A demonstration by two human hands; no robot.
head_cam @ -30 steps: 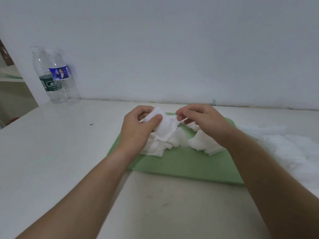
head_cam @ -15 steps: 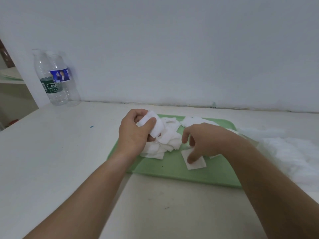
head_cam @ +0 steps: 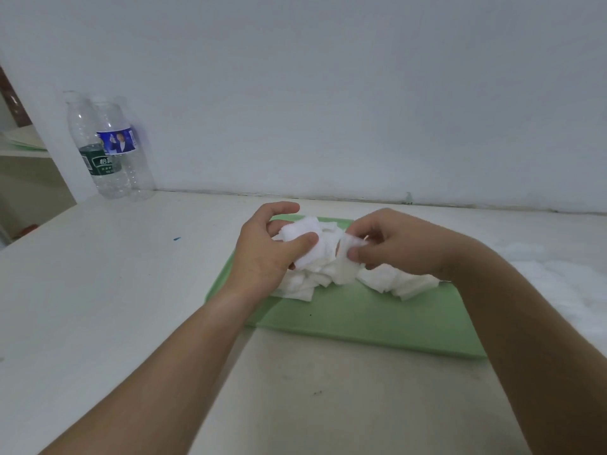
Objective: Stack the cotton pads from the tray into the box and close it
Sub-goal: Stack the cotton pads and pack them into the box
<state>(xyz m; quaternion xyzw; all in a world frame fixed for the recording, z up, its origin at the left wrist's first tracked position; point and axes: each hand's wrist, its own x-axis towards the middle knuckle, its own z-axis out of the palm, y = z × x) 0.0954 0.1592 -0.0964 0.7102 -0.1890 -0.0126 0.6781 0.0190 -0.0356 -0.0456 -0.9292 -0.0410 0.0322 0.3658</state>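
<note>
We note bare table (head_cam: 131, 307) near and left; bottles (head_cam: 111, 149) block far left, white fluff (head_cam: 565, 284) right.

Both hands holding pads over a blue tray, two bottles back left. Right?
Not quite. The head view shows the tray is green, not blue. The rest stands: left hand and right hand hold pads over it, and two bottles stand back left.
</note>
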